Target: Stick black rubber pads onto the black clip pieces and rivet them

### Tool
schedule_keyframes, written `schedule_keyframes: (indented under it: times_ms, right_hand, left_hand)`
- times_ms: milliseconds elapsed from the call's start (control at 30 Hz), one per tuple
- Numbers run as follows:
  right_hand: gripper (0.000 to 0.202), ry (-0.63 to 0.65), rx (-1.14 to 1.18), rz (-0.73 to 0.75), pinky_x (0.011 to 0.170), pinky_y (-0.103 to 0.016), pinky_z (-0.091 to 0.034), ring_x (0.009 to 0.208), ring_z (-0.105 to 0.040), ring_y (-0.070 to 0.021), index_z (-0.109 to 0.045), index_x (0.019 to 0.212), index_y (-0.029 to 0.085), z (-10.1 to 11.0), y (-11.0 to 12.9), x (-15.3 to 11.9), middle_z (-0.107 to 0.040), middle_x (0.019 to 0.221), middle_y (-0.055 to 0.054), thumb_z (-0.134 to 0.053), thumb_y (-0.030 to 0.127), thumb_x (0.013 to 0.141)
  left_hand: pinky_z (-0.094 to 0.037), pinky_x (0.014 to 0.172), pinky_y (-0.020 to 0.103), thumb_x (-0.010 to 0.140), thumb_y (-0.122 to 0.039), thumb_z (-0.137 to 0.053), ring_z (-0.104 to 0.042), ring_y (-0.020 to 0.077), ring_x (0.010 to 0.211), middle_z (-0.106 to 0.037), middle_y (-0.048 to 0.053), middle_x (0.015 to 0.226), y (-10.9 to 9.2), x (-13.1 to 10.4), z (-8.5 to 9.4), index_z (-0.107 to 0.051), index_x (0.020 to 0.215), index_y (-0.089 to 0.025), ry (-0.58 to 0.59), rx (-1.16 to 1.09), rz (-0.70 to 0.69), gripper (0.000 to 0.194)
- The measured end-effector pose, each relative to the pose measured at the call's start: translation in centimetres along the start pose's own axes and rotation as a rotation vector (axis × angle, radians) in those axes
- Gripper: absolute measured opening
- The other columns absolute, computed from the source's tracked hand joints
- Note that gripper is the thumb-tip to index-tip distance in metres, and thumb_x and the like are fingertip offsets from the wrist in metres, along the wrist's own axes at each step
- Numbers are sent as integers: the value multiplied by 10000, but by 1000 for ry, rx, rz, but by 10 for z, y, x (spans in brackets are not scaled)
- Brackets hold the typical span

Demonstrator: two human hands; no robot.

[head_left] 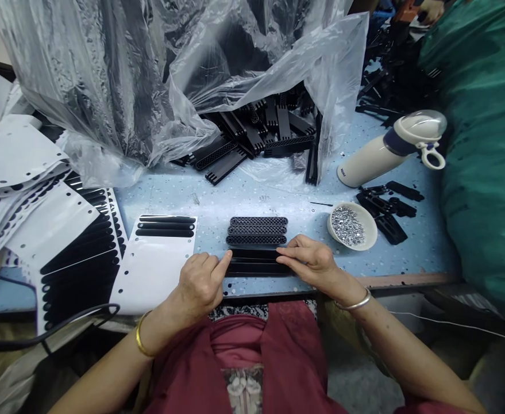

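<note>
Several long black strips [254, 263] lie side by side near the table's front edge. At their left end my left hand [203, 280] is curled, its thumb or fingertip pressing on the top strip. My right hand [310, 260] pinches the right end of that strip between thumb and finger. Just beyond are three black bars with a lattice pattern [257, 230], laid parallel. To the left, a white sheet [149, 270] carries a few black adhesive strips [165, 230] at its top.
A white bowl of small metal parts [347, 225] stands right of my right hand, with black plastic parts [385, 210] and a bottle [370, 161] beyond. Plastic bags [118, 80] and black pieces [256, 132] fill the back. Stacked sheets [54, 218] lie left; a green bag [485, 144] bounds the right.
</note>
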State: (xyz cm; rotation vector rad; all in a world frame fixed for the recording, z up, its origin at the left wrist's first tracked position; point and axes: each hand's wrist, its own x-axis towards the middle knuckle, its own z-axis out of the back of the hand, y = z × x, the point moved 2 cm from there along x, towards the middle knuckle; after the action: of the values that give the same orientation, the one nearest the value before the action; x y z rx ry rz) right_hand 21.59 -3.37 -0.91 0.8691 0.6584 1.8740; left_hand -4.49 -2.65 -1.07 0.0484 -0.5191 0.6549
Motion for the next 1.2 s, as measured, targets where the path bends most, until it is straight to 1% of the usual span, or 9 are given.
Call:
schedule_keyframes:
  times_ms: [167,300,400,533,667,767,867,1067,1200]
  right_hand:
    - [159,-64,-11,-84,587,-262,-520,667,-633,-138,-719,940,202,-1,-2,-4,-655,736,-36,-564,187,905]
    - [179,-179,50,-256,566,-275,-533,598,-633,-141,-700,870,192,2,-4,-10,-664,686,-30,-533,235,919]
    - [147,-222,123,-330,518,-267,-525,588,-631,-145,-697,866,179,2,-2,-14,-675,715,-43,-590,280,879]
    - [148,-163,172,-294,509,-261,-515,623,-619,-147,-691,890,172,0,2,-13,-652,746,-48,-660,292,809]
    - [189,-106,191,-310,438,-230,-464,558,-580,-122,-678,902,161,-3,-1,-9,-623,729,-35,-687,304,779]
    - [192,-95,159,-326,397,-212,-416,504,-541,-105,-679,844,155,-6,-6,-6,-617,689,-26,-720,320,756]
    - [196,-107,126,-315,406,-211,-412,484,-527,-95,-680,763,161,-10,-9,-3,-629,673,-24,-750,343,738]
    - [208,-80,60,-195,481,-236,-419,532,-563,-118,-656,650,173,-12,-9,4,-629,623,-23,-689,292,818]
    - [251,-105,-9,-123,517,-242,-422,531,-558,-116,-607,619,181,-13,-8,6,-598,591,-11,-632,249,859]
  left_hand:
    - [-337,487,306,726,7,-398,-424,190,568,-509,32,641,-2,3,1,-474,1258,-62,-15,-13,-6,542]
    - [-348,491,301,715,13,-401,-436,184,557,-501,19,634,-3,3,2,-427,1306,-72,-14,-28,5,597]
    - [-360,502,302,719,15,-398,-441,182,556,-500,16,633,-4,3,3,-413,1314,-78,-14,-21,6,603]
    - [-366,501,309,724,19,-399,-442,186,560,-507,27,637,-5,3,4,-473,1235,-68,-30,-14,10,522]
    - [-373,499,315,720,29,-404,-436,188,559,-512,35,634,-6,6,4,-514,1148,-58,-51,-16,16,451]
    - [-383,502,316,723,32,-403,-439,190,565,-521,41,641,-6,6,4,-512,1140,-54,-57,-15,15,440]
    - [-391,503,315,725,29,-404,-446,190,573,-536,47,665,-6,6,2,-499,1160,-62,-56,-26,20,455]
    - [-434,535,335,731,50,-386,-471,195,613,-567,78,729,-5,5,-1,-434,1278,-43,-63,-139,18,557]
    - [-459,551,350,741,65,-374,-490,207,661,-597,112,790,-5,7,-1,-363,1355,-40,-86,-205,-8,622]
